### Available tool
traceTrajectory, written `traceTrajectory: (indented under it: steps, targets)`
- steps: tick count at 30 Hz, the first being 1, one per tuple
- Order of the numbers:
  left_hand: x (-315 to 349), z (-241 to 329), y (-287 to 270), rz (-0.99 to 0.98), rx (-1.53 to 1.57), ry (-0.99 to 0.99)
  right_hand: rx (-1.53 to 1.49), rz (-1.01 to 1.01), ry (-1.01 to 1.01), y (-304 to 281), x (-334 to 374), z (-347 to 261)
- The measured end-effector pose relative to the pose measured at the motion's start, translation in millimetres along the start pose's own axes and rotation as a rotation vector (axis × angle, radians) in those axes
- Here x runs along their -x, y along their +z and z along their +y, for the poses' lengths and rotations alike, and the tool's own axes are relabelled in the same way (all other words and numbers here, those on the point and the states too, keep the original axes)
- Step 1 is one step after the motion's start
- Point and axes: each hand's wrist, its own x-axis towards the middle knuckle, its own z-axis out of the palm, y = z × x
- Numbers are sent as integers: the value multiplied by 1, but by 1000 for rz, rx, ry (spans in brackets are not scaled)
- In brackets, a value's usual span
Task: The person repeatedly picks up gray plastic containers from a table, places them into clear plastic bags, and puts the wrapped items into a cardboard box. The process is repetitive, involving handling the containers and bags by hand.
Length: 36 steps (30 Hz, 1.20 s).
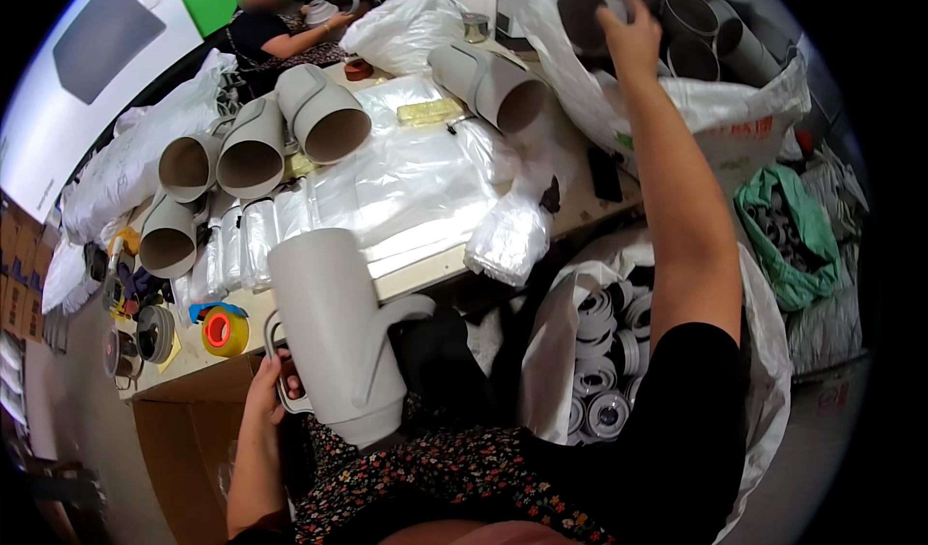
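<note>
My left hand [275,385] is closed round the looped handle of a large pale grey tumbler [333,323]. The tumbler hangs tilted over my lap, its narrower base toward me. A second curved handle shape stands out on its right side; whether it belongs to another tumbler I cannot tell. Up at the far right, my right hand [633,38] is in the mouth of a big white sack [720,120]. Its fingers are bent over the rim of a grey tumbler [583,21] among several others there.
Several grey tumblers [251,149] lie on the table, mouths toward me, beside stacks of clear plastic bags [387,187]. A tape roll [225,331] sits at the near left edge. Another white sack [551,371] holds grey lids; a green sack [788,245] is at right. A co-worker [275,38] sits across.
</note>
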Motion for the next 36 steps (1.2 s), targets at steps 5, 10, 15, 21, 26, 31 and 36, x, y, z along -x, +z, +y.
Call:
traceTrajectory:
  steps: [5,10,15,21,26,31,36]
  targets:
    - [36,-8,11,101,471,61,-120,-306,-316,-83,129,-85]
    - [43,22,37,112,332,237,-491,-1152,462,-121,400,-91]
    - [31,48,94,-276,-365,455,-1177,-1359,1907,-132,461,-141]
    - [14,14,112,-405,-829,215,-904,-1136,1611,-232,464,-39]
    - [1,24,80,-289,-817,214,353,-289,1499,-458,587,96]
    - [-12,24,88,-214,-754,189,1029,-657,1479,-584,660,72]
    - [-17,31,94,-299,-716,55,933,-1490,1131,-531,663,63]
